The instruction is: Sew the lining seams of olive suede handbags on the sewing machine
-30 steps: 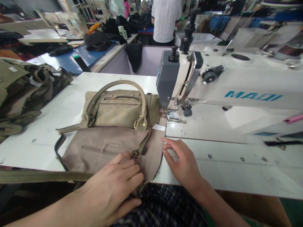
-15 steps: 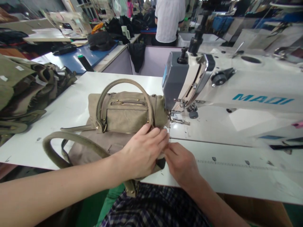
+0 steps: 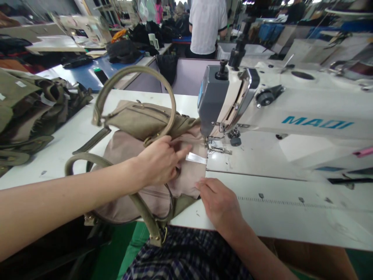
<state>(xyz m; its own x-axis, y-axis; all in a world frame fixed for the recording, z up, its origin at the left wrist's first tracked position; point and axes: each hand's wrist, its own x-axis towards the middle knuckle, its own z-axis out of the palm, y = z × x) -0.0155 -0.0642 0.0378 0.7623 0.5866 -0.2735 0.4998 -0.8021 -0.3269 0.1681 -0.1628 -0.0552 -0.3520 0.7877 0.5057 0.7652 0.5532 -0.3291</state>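
Observation:
An olive-green handbag (image 3: pixel 140 118) with a taupe lining (image 3: pixel 128 146) lies on the white sewing table (image 3: pixel 70 132), its right edge under the needle of the sewing machine (image 3: pixel 221 105). My left hand (image 3: pixel 159 159) presses on the lining below the raised bag body, forefinger stretched toward a small white label (image 3: pixel 196 158) at the seam. My right hand (image 3: pixel 217 200) lies on the table edge, fingertips holding the lining's lower right corner. One round handle (image 3: pixel 136 74) stands up; another handle (image 3: pixel 140 206) hangs over the table's front.
A pile of olive bags (image 3: pixel 29 112) sits at the left. The machine's white arm (image 3: pixel 314 112) fills the right. A person in a white shirt (image 3: pixel 207 25) stands at the back beside tables with dark fabric (image 3: pixel 122 50).
The bag body has been lifted and tipped back, baring more lining and the white label. My left hand slid left and down onto the lining; my right hand stayed at the edge.

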